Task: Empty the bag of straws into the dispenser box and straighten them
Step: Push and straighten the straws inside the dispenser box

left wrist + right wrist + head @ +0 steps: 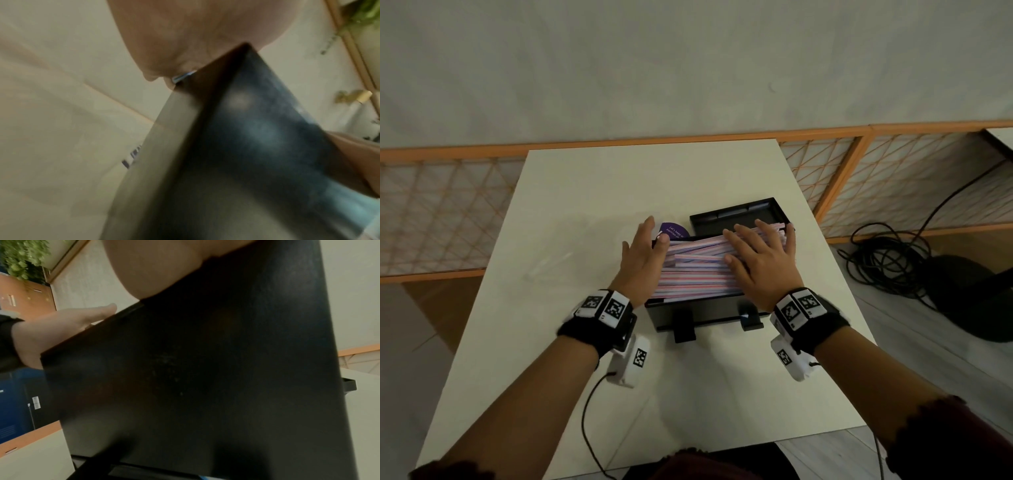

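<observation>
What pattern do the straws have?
The straws are white with pink and blue stripes, clearest in the head view.

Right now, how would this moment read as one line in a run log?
stage: straightening | straws: piled in dispenser box, uneven | left hand: flat against straw ends | right hand: flat on pile | lid: behind box

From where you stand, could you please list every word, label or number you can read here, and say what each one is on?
"Let's keep" begins the white print on the purple label behind the left hand; the rest of it is too small and partly hidden.
Black-and-white coded squares on the wrist bands carry no readable words.
Dark marks beside the dispenser box in the left wrist view are too blurred to read.
</observation>
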A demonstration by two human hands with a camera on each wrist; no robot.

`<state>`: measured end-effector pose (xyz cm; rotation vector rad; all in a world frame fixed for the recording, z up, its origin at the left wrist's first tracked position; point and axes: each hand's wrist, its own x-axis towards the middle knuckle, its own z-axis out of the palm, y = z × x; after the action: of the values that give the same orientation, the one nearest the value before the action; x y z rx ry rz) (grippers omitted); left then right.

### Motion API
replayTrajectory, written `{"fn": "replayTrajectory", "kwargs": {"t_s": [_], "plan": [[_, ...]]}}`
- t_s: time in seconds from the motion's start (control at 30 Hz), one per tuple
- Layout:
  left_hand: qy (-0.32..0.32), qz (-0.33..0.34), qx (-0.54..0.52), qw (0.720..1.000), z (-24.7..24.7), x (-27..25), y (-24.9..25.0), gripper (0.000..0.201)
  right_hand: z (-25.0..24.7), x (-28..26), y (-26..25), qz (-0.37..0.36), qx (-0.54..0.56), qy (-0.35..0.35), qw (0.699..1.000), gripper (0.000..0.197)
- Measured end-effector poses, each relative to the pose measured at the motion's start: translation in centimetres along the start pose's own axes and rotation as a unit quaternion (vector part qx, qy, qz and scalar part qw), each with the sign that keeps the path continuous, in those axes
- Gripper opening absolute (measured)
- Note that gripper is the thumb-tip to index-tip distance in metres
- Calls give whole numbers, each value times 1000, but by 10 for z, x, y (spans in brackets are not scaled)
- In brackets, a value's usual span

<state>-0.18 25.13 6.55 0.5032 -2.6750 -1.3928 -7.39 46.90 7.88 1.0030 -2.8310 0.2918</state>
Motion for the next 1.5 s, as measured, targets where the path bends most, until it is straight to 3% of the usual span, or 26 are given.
{"fn": "replayTrajectory", "kwargs": {"t_s": [0.13,0.27,0.53,0.67,0.73,0.87,0.93,1.0,1.07,1.17,1.3,1.4,1.5], "plan": [[-88,61,149,983,-8,1,21,71,-2,-2,-1,6,9,34,999,51],[-142,67,338,928,3,6,32,72,-2,-3,-2,-1,7,43,999,47],[-63,192,374,905,14,-13,47,113,-1,0,-3,-16,13,53,998,45],[-80,176,431,882,26,-14,43,123,0,4,3,-56,61,56,995,43],[-73,182,427,883,28,-14,38,122,-3,3,7,-52,84,76,992,46],[-54,189,391,899,26,-17,37,116,-20,4,20,95,171,142,970,51],[-40,191,373,907,25,-18,37,112,-27,9,24,196,303,128,924,52],[-33,191,356,914,25,-18,36,109,-26,13,21,250,402,84,877,50],[-22,193,344,919,26,-18,34,105,-22,11,12,230,405,42,884,49],[-10,198,339,920,28,-18,33,101,-13,11,6,213,378,61,899,47],[-14,188,358,915,27,-19,35,104,-6,12,6,189,177,18,966,47],[-11,182,361,915,26,-19,37,105,-13,6,3,92,127,65,985,60],[-27,190,381,904,27,-15,37,101,-4,1,8,-21,86,-78,993,54]]}}
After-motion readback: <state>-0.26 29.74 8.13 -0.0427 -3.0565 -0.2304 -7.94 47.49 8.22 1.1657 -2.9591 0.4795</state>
